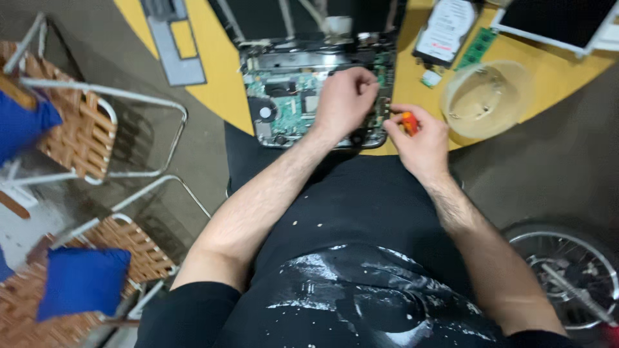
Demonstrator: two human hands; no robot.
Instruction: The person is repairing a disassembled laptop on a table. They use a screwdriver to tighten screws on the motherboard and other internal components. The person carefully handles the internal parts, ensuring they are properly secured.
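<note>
Hands on an opened laptop base (303, 96) at the near edge of the yellow surface (213, 71).

Its long axis runs left to right, circuit board up. Left hand (345, 100) curls knuckles-up on the board; whether its grip holds anything, I cannot tell. Right hand (419, 135) pinches an orange-handled screwdriver (409, 121), tip hidden, at the base's right end.

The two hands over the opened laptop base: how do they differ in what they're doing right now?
The left hand lies knuckles-up on the green circuit board of the opened laptop base, with no tool visible in it. The right hand sits at the base's right edge over the yellow round table, fingers pinched around an orange-handled screwdriver. Both are bare and close together at the same edge.
</note>
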